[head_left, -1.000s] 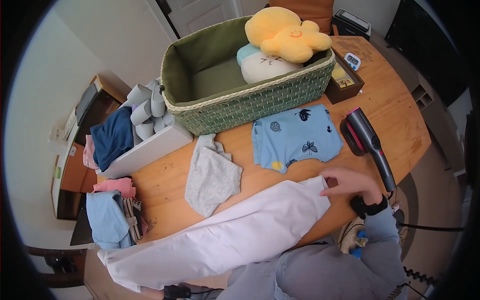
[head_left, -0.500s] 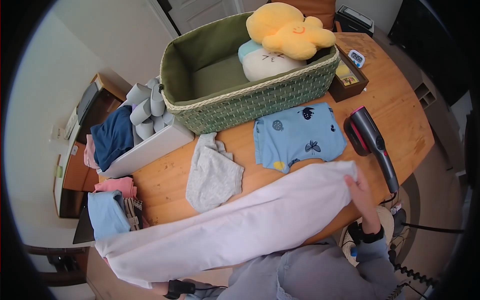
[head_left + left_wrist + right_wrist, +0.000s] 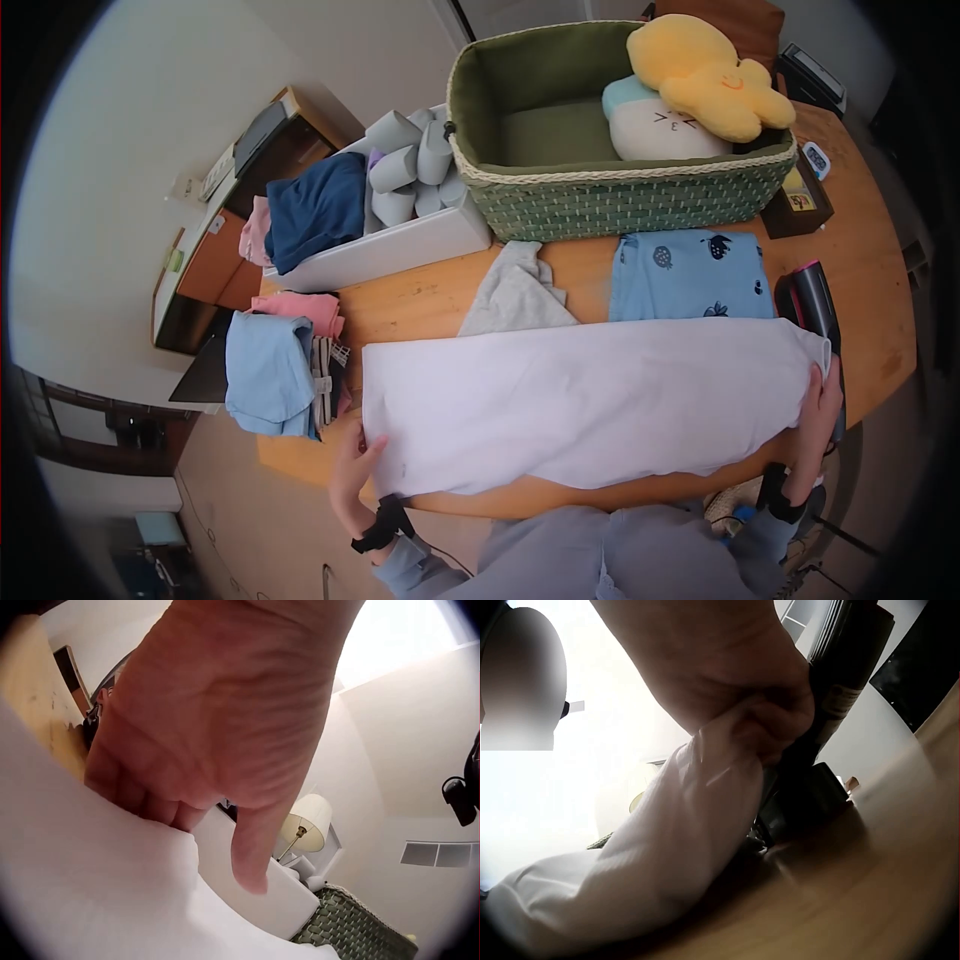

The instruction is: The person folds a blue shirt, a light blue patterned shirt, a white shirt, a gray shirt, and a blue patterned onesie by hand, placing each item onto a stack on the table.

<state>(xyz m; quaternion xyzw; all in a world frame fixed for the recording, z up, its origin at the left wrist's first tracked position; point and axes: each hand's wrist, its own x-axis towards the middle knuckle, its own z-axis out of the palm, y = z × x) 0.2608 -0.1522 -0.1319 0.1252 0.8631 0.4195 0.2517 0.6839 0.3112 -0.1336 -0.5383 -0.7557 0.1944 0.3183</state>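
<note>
White trousers point(image 3: 590, 405), folded lengthwise, stretch across the front of the wooden table. My left hand point(image 3: 357, 470) holds their wide left end; the fingers disappear behind the cloth in the left wrist view, while the thumb point(image 3: 251, 855) stands apart. At the narrow cuff, my right hand point(image 3: 820, 400) grips the fabric, its fingers curled into it in the right wrist view. A grey garment point(image 3: 515, 295) and a blue printed garment point(image 3: 690, 270) lie behind, partly covered by the trousers. Beyond the right hand lies a dark handheld steamer point(image 3: 815, 300), partly hidden.
A green woven basket point(image 3: 620, 205) with a yellow plush toy point(image 3: 700, 80) and a white plush toy point(image 3: 665, 125) stands behind. Beside it, a white bin point(image 3: 400, 245) holds grey rolls point(image 3: 395, 168) and navy cloth point(image 3: 315, 205). Folded clothes point(image 3: 268, 370) are stacked at the left.
The trousers have swung level and their left end has come up onto the table. The left hand has come into view at that end; the right hand keeps hold of the cuff. The view turned left.
</note>
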